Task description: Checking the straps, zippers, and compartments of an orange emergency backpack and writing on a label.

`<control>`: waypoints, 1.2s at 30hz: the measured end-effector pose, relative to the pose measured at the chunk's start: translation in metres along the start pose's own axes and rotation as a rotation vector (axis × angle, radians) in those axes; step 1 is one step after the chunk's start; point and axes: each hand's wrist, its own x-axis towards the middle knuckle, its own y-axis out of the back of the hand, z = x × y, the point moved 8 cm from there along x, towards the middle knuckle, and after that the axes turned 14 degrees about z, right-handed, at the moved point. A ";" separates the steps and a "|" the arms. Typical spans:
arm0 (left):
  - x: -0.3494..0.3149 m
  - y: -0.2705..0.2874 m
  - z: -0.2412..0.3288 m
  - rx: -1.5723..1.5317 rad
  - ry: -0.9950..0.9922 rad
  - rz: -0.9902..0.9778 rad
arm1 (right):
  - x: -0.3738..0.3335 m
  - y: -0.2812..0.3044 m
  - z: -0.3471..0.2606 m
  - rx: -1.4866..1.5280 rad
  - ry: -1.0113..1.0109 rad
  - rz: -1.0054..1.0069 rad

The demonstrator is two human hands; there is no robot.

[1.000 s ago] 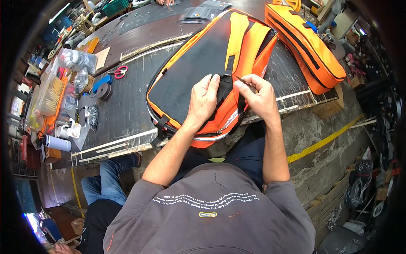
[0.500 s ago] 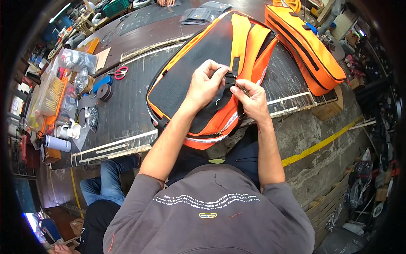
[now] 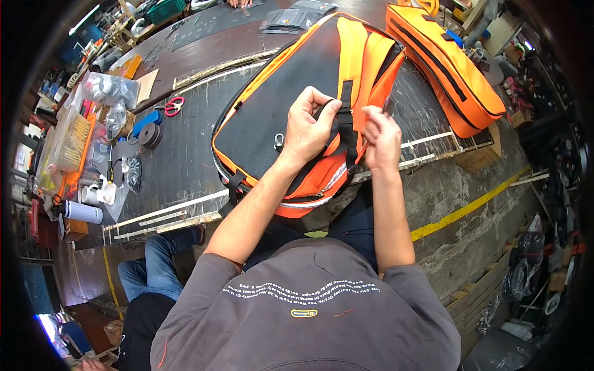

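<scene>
A large orange and black backpack (image 3: pixel 272 105) lies on the worktable, its black back panel facing up and its orange shoulder straps running along the right side. My left hand (image 3: pixel 309 127) is closed in a pinch on black webbing at the lower end of a shoulder strap (image 3: pixel 349 62). Just right of the hanging black webbing (image 3: pixel 351 145), my right hand (image 3: pixel 382 137) has its fingers loosely curled and slightly blurred; whether anything is between them cannot be made out. A small metal clip (image 3: pixel 279 141) rests on the black panel, left of my left wrist.
A long orange zipped bag (image 3: pixel 445 74) lies at the right edge of the table. Pink-handled scissors (image 3: pixel 174 106), a dark tape roll (image 3: pixel 150 135) and a white tumbler (image 3: pixel 83 212) are at the left. Another person's hands (image 3: pixel 240 3) show at the far edge; a seated person's leg (image 3: pixel 162 256) is at lower left.
My right hand has moved right, off the strap's lower end where both hands met. My left hand has shifted slightly right, and the metal clip now shows farther left on the panel.
</scene>
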 end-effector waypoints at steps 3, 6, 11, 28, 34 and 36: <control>0.000 0.002 -0.006 -0.017 0.061 0.001 | 0.006 0.012 -0.013 0.009 0.063 0.031; -0.002 0.003 -0.008 -0.030 0.079 0.008 | -0.004 0.014 -0.017 -0.233 0.201 -0.008; -0.001 0.004 -0.009 -0.030 0.089 0.031 | -0.039 -0.010 -0.031 -0.526 0.713 -0.161; -0.002 0.008 -0.016 -0.118 0.213 0.061 | -0.048 -0.026 -0.023 -0.757 0.642 -0.325; -0.006 0.009 -0.014 -0.173 0.266 0.075 | -0.047 -0.029 -0.017 -0.604 0.575 -0.294; -0.011 0.008 -0.009 -0.273 0.251 0.066 | -0.058 -0.035 -0.010 -0.507 0.537 -0.343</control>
